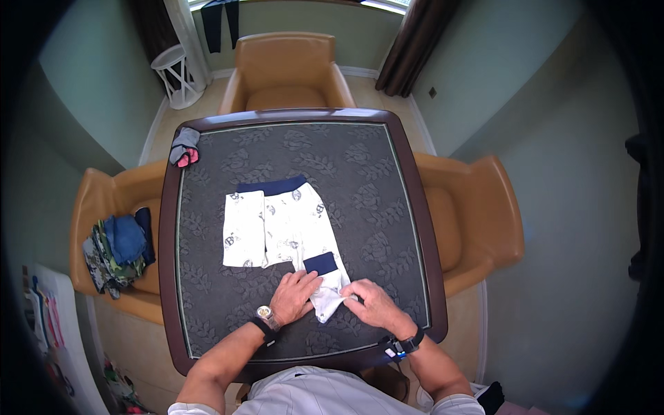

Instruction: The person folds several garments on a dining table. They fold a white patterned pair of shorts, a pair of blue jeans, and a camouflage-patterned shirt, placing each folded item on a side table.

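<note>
White printed trousers (282, 223) with a navy waistband lie spread on the dark patterned tabletop. The leg on the left is doubled up towards the waistband. At the lower right, the other leg's navy cuff (320, 263) is turned up over the fabric. My left hand (295, 299) rests on the leg just below that cuff, its fingertips on the cloth. Between the thumb and fingers of my right hand (371, 306), the right edge of the same leg is pinched, beside a loose white corner pointing towards me.
A grey and pink folded cloth (185, 148) sits at the table's far left corner. Folded clothes (122, 244) are piled on the left tan armchair (93, 202). Other tan armchairs stand at the far side (285, 62) and right (487, 212). The table has a raised wooden rim (168, 270).
</note>
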{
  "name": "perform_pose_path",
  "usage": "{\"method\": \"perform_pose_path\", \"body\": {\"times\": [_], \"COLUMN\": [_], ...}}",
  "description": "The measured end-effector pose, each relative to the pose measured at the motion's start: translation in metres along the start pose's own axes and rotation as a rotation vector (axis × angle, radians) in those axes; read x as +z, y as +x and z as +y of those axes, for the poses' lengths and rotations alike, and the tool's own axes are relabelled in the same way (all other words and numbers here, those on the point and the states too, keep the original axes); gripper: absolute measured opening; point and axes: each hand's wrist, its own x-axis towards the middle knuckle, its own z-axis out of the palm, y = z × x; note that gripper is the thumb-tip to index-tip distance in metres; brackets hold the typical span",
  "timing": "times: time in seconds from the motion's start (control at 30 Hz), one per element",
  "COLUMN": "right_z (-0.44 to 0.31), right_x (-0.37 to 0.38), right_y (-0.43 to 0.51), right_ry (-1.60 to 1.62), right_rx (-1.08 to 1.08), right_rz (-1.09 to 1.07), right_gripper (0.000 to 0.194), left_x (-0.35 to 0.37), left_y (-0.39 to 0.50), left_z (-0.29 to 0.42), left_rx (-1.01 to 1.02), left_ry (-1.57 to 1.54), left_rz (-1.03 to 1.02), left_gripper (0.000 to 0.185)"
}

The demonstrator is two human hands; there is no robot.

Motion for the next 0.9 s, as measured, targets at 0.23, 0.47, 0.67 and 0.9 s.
{"method": "perform_pose_path", "body": {"times": [0.23, 0.47, 0.67, 0.9], "right_z": [0.006, 0.062, 0.103, 0.138], "right_x": [-0.036, -0.023, 0.007, 0.034], "right_y": [0.116, 0.221, 0.267, 0.281], "right_ry": [0.066, 0.168, 0.183, 0.134], "right_rx": [-0.126, 0.165, 0.23, 0.273], "right_rz": [0.127, 0.089, 0.19, 0.312], "right_gripper": [0.01, 0.016, 0.015, 0.023], "left_x": [0.002, 0.009, 0.01, 0.0], "left_y": [0.03, 0.061, 0.067, 0.08], "left_z": [-0.026, -0.043, -0.064, -0.068], "left_rx": [-0.294, -0.649, -0.826, -0.796], "left_ry": [-0.213, -0.669, -0.552, -0.36], "left_rz": [0.145, 0.297, 0.248, 0.329], "left_gripper": [0.017, 0.029, 0.025, 0.028]}}
